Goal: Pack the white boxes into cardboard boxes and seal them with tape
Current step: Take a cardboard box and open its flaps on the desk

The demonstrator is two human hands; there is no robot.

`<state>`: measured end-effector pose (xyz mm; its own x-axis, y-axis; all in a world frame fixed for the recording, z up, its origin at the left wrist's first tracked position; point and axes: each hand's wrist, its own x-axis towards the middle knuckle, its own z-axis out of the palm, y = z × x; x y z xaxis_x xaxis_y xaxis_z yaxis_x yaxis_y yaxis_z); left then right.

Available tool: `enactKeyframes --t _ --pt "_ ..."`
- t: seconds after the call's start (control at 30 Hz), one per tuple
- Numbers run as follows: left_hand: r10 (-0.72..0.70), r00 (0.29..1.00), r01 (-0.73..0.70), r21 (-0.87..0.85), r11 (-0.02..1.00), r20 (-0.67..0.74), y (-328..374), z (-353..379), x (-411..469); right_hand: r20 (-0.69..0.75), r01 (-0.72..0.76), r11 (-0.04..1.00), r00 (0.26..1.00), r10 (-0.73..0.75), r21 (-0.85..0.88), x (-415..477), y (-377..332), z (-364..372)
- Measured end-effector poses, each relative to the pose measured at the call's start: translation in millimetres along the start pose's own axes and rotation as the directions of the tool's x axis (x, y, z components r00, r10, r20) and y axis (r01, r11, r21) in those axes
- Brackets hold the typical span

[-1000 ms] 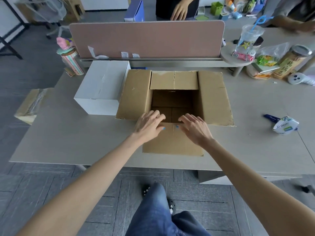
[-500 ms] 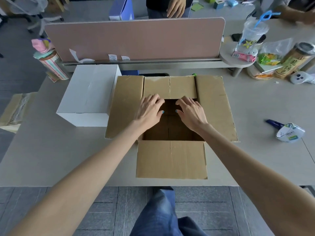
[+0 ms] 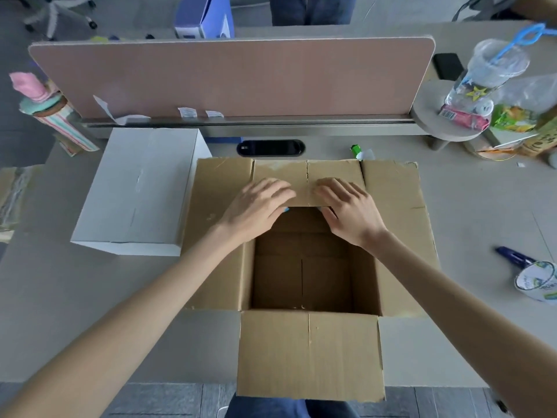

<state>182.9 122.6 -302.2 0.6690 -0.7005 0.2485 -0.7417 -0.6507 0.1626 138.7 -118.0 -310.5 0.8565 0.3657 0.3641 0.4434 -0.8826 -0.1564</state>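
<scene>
A pale grey worktop [image 3: 90, 297] filled the view, its near edge giving way at 6 o'clock to a floor of grey tiles [image 3: 168, 399]. At its centre stood the open cardboard box [image 3: 301, 276], nothing inside it and all four flaps spread outward. The near flap overhung the worktop's edge. The left hand [image 3: 256, 209] and right hand [image 3: 349, 209] lay side by side on the far flap [image 3: 307, 179] at 12 o'clock. Each pinched its free edge, with bent fingers on top and the thumb tucked at the edge. The white box [image 3: 141, 188] sat closed at 9 to 10 o'clock, tight against the cardboard box's left flap. A tape dispenser [image 3: 533, 279] with a blue handle lay well apart at 3 o'clock. Along the far side ran a dusty-pink desk partition [image 3: 232, 76], with a dark oval cable port [image 3: 269, 147] just before it. At 1 to 2 o'clock a round riser [image 3: 431, 116] carried a clear plastic cup [image 3: 488, 73] with a blue straw, snack packets crowding beside it. At 10 o'clock leaned a striped tube [image 3: 57, 116] with a pink top. Beyond the partition were a blue carton [image 3: 208, 16] and an office chair's base [image 3: 57, 13].
</scene>
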Motion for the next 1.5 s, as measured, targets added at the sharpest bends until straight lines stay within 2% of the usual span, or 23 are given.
enactKeyframes --t 0.1,0.17,0.27,0.33,0.43,0.5,0.63,0.73,1.03,1.27,1.5 --pt "0.076 0.986 -0.082 -0.034 0.996 -0.146 -6.7 -17.7 15.4 -0.191 0.059 0.998 0.98 -0.06 -0.008 14.4 8.4 -7.6" --pt "0.078 0.968 -0.084 -0.017 0.996 -0.238 -10.6 -30.7 34.3 -0.27 0.047 0.997 0.961 -0.063 -0.063 34.3 12.7 -13.4" --pt "0.021 0.941 -0.005 0.049 0.999 -0.338 -21.8 -38.0 68.2 -0.328 -0.046 0.992 0.944 0.006 -0.115 69.9 22.1 -17.7" --pt "-0.027 0.933 0.074 0.119 0.99 -0.358 -34.1 -33.4 90.1 -0.289 -0.143 0.978 0.952 0.095 -0.149 90.9 31.3 -14.6" --pt "-0.16 0.96 0.217 0.25 0.944 -0.23 -50.3 -16.1 106.9 -0.111 -0.268 0.943 0.962 0.25 -0.2 106.9 42.4 -2.8" --pt "-0.244 0.963 0.265 0.257 0.929 -0.112 -54.6 -2.5 104.3 -0.018 -0.312 0.929 0.949 0.315 -0.2 105.7 47.5 6.0" --pt "-0.258 0.964 0.242 0.182 0.953 0.069 -56.3 30.7 74.7 0.155 -0.36 0.928 0.916 0.371 -0.097 77.5 54.0 28.2" --pt "-0.271 0.952 0.242 0.191 0.951 0.144 -51.8 44.7 55.4 0.248 -0.327 0.939 0.906 0.343 -0.106 57.0 55.2 36.5" --pt "-0.275 0.95 0.251 0.159 0.955 0.148 -26.1 45.7 26.0 0.289 -0.225 0.964 0.922 0.258 -0.141 23.9 42.8 33.6" --pt "-0.254 0.965 0.245 0.112 0.963 0.067 -19.6 48.4 24.1 0.194 -0.234 0.967 0.949 0.25 -0.1 18.0 41.1 30.9" --pt "-0.246 0.968 0.241 0.085 0.967 0.05 -20.2 50.4 24.2 0.229 -0.237 0.969 0.942 0.247 -0.067 19.4 42.5 26.4"
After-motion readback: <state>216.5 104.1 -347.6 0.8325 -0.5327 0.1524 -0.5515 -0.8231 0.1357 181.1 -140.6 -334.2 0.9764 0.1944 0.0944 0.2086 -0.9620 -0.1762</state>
